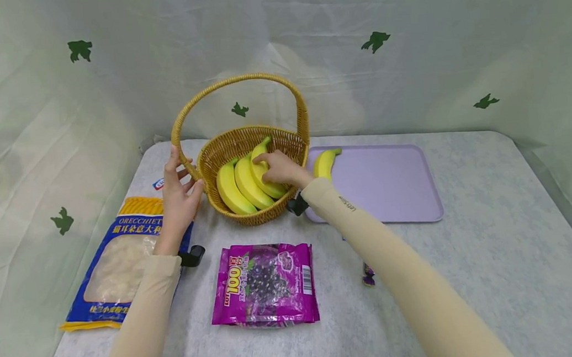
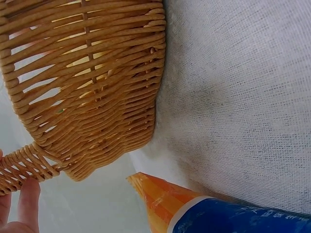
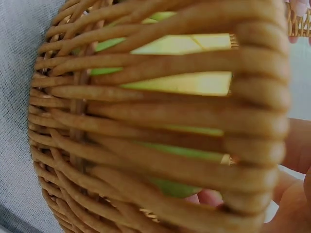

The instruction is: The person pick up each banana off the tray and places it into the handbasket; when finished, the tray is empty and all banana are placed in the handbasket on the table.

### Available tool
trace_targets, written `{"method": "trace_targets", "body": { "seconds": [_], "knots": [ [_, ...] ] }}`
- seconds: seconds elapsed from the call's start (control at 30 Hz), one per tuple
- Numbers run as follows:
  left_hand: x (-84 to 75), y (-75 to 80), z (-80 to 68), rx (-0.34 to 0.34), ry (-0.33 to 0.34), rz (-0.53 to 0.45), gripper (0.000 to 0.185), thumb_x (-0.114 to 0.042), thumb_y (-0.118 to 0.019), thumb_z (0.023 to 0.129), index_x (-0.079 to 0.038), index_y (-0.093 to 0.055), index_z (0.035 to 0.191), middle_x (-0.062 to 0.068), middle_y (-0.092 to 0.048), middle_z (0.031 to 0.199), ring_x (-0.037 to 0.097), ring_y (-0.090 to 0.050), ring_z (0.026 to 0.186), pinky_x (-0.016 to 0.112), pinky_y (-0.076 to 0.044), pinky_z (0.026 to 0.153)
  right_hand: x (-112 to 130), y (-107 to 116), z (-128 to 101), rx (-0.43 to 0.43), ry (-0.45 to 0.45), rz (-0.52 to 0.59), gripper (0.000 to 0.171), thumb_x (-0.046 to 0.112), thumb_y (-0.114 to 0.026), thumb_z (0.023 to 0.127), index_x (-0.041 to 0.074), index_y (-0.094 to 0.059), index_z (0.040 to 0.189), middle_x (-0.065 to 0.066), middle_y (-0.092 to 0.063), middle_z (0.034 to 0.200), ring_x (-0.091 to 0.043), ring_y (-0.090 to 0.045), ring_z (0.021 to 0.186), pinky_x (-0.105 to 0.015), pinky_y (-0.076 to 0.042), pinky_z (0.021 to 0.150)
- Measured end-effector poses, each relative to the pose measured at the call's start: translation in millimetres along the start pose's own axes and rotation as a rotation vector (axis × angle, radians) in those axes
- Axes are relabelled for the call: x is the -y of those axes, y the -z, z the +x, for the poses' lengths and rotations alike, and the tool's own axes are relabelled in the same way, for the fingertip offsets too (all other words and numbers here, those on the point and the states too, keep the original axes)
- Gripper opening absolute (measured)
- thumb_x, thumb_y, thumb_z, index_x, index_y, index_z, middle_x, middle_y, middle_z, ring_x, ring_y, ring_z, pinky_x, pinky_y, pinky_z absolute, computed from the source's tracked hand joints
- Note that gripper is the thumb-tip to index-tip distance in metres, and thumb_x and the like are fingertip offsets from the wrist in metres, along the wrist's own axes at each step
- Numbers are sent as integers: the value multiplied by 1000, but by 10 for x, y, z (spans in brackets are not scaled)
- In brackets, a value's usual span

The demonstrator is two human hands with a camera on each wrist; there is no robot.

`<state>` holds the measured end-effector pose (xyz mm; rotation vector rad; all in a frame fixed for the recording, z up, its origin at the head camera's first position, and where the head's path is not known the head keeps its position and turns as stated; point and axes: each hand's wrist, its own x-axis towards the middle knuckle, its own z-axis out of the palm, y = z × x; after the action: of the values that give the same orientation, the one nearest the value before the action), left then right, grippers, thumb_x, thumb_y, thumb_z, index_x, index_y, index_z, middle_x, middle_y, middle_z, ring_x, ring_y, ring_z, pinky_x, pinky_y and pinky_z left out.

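A wicker basket (image 1: 254, 218) with a tall arched handle stands on the table and holds three yellow bananas side by side. My left hand (image 1: 177, 194) grips the foot of the handle (image 2: 24, 167) on the basket's left, its thumb near the rim. Reaching over the right rim, my right hand (image 1: 285, 169) holds the rightmost banana (image 1: 261, 174) between thumb and fingers. The other two, a middle banana (image 1: 249, 187) and a left banana (image 1: 232, 189), lie beside it. From the right wrist, the basket's weave (image 3: 160, 111) hides most of the fruit and fingers.
Right of the basket, a lilac tray (image 1: 386, 182) bears another banana (image 1: 325, 163), partly behind my right sleeve. A purple grape-printed bag (image 1: 268, 285) lies in front. An orecchiette bag (image 1: 113, 268) sits under my left forearm. One small wrapped candy (image 1: 368, 275) lies beside my right forearm.
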<state>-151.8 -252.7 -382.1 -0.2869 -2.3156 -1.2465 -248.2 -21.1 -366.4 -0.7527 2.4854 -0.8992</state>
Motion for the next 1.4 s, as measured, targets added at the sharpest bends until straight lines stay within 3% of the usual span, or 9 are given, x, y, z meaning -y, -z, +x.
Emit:
{"method": "trace_targets", "body": {
  "seconds": [0.17, 0.27, 0.33, 0.4, 0.6, 0.73, 0.83, 1.03, 1.4],
  "knots": [
    [11, -9, -2, 2, 11, 6, 82, 8, -54, 92, -26, -10, 153, 24, -35, 135, 40, -46, 119, 60, -42, 94, -2, -44, 14, 21, -21, -50, 56, -2, -57, 85, 7, -49, 140, -18, -49, 137, -29, -34, 125, -24, -34, 63],
    [19, -14, -4, 7, 11, -1, 82, 7, -55, 92, -25, -10, 153, 23, -35, 135, 40, -45, 119, 60, -42, 94, -34, -52, 19, 20, -24, -25, 57, -3, -57, 84, 7, -50, 140, -16, -51, 135, -23, -47, 99, -21, -33, 56],
    [17, -12, -2, 6, 9, -9, 82, 8, -55, 92, -25, -10, 153, 23, -35, 135, 40, -45, 119, 61, -42, 94, -48, -29, 9, 11, -9, 17, 56, -3, -58, 85, 7, -49, 139, -16, -52, 134, -17, -44, 76, -21, -32, 53],
    [11, -7, 7, 2, -3, -16, 82, 8, -55, 92, -24, -10, 153, 23, -35, 135, 40, -45, 119, 61, -42, 94, -57, 12, -16, 1, 16, 65, 55, -1, -60, 86, 6, -49, 139, -16, -52, 133, -15, -38, 67, -22, -35, 54],
    [9, -12, 19, 4, -21, -25, 82, 8, -55, 92, -25, -11, 153, 25, -35, 135, 40, -46, 119, 61, -42, 94, -123, 163, -187, -41, 69, 297, 50, 8, -61, 91, 7, -48, 140, -21, -52, 128, -26, -59, 96, -36, -53, 80],
    [0, -4, 10, -2, -5, -25, 82, 9, -54, 91, -26, -12, 153, 23, -35, 135, 39, -46, 118, 61, -42, 94, -226, 244, -314, -60, 123, 518, 48, 6, -59, 93, 4, -47, 139, -23, -51, 127, -31, -58, 104, -49, -51, 88],
    [2, 0, 2, -3, 6, -24, 82, 8, -54, 92, -26, -12, 153, 21, -36, 136, 38, -46, 119, 60, -42, 95, -340, 299, -426, -75, 162, 588, 46, 8, -59, 94, 5, -48, 138, -20, -53, 123, -31, -57, 105, -51, -50, 89],
    [3, 2, 1, 0, 1, -25, 82, 8, -54, 92, -26, -11, 153, 22, -35, 136, 38, -46, 119, 60, -42, 94, -623, 396, -681, -122, 207, 586, 44, 13, -59, 94, 7, -50, 137, -18, -57, 116, -37, -59, 101, -52, -51, 83],
    [3, 1, -3, -7, -12, -12, 82, 9, -54, 91, -25, -11, 153, 22, -36, 135, 39, -46, 118, 60, -42, 94, -1125, 464, -1032, -134, 81, 550, 50, 14, -60, 93, 7, -46, 141, -22, -54, 124, -34, -57, 106, -52, -51, 85]
  ]
}}
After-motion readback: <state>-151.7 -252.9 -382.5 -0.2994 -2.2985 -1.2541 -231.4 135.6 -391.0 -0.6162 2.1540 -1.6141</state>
